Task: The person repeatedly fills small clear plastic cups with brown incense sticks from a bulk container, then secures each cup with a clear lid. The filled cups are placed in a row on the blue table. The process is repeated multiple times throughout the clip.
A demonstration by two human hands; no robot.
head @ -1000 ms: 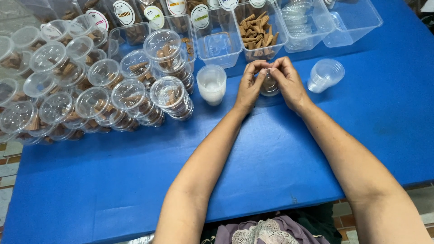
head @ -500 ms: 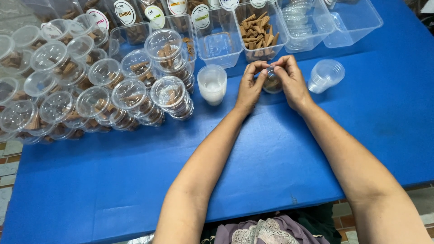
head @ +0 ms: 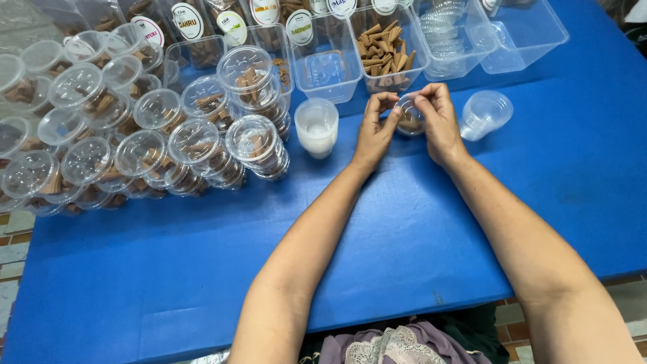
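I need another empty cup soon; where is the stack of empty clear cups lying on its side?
The stack of empty clear cups lies on the blue table, just right of the right hand.

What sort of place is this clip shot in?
Most likely a small hand-packing station, at home or in a workshop. A blue table holds many lidded clear cups of brown cones and a tub of loose cones, while both hands hold another small cup.

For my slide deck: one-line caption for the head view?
Both hands, left and right, hold a small clear lidded cup over a blue table.
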